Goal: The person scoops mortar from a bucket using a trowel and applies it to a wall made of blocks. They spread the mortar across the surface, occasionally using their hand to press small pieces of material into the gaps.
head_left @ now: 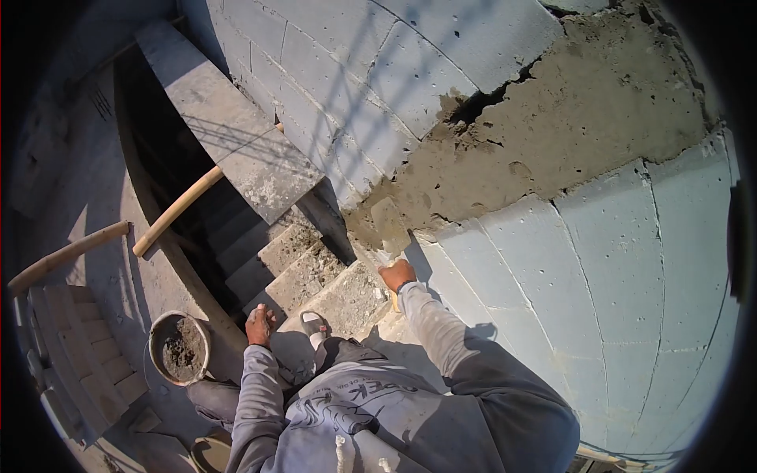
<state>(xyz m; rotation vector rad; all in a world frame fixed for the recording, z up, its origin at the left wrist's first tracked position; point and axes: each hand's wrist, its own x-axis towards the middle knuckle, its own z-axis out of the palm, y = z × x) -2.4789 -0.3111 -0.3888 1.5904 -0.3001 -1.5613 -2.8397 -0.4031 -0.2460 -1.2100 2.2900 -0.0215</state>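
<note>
My right hand (397,274) is closed around the handle of a trowel (389,225). The trowel's mortar-coated blade lies against the lower left end of a wet grey mortar band (544,134) on the block wall (505,272). My left hand (260,325) is by my knee, above the steps, its fingers loosely curled and nothing visible in them. To its left stands a bucket (207,352) with grey mortar (181,351) inside.
Rubble-strewn concrete steps (347,296) descend into a dark stairwell beside my foot. A wide board (236,126) spans the opening, with wooden poles (180,211) near it. Stacked blocks (87,347) stand at left. Another round container (211,453) is partly visible below.
</note>
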